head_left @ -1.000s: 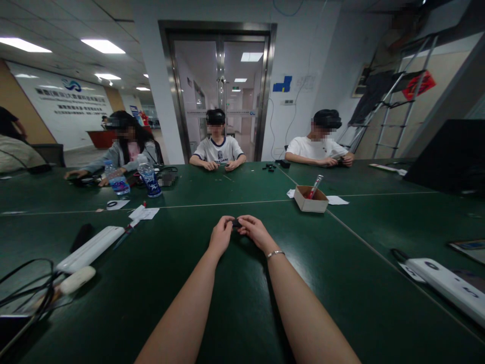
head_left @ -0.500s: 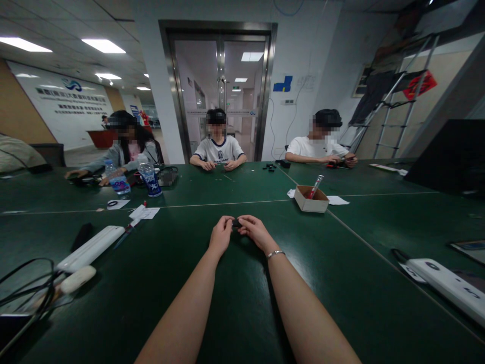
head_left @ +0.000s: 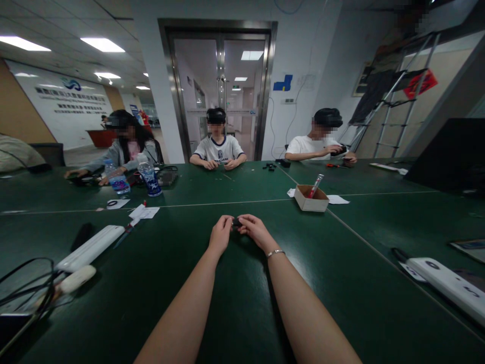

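Both my arms reach out over the dark green table (head_left: 235, 303). My left hand (head_left: 220, 235) and my right hand (head_left: 257, 232) meet at the middle, fingers curled. Together they pinch a small black part (head_left: 237, 222) between their fingertips, just above the tabletop. Most of the part is hidden by my fingers. A thin bracelet (head_left: 275, 252) circles my right wrist.
A small cardboard box (head_left: 310, 198) with a red-tipped tool stands ahead right, paper slips beside it. White power strips lie at left (head_left: 90, 247) and right (head_left: 447, 285); black cables (head_left: 26, 288) at far left. Two water bottles (head_left: 148, 176) stand back left. Three people sit across the table.
My hands have stayed in place on the small black part. The person at the far right has lifted a hand holding something up off the table.
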The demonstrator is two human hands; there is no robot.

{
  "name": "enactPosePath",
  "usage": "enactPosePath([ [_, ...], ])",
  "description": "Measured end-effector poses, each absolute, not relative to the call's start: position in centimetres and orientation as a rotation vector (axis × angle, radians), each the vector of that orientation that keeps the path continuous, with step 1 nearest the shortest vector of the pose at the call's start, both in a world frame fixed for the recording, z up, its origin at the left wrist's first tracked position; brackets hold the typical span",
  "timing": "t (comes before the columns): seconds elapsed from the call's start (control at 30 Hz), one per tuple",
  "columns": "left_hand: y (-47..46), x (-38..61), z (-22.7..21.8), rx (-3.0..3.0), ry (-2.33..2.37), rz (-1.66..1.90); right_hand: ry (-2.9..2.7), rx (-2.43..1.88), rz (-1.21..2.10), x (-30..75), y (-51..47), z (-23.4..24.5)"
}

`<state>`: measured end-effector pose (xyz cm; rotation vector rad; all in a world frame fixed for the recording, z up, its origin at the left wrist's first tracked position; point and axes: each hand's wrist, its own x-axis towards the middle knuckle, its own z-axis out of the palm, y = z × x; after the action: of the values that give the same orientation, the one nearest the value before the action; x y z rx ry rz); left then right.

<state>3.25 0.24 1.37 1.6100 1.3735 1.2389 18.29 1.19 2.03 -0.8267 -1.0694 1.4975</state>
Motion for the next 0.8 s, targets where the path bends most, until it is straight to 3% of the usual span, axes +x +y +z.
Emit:
enactPosePath([
  [0.8, 0.61, 3.27, 0.87, 1.588, 1.326, 1.279, -1.068, -0.827, 1.5, 18.29, 1.36, 1.76],
])
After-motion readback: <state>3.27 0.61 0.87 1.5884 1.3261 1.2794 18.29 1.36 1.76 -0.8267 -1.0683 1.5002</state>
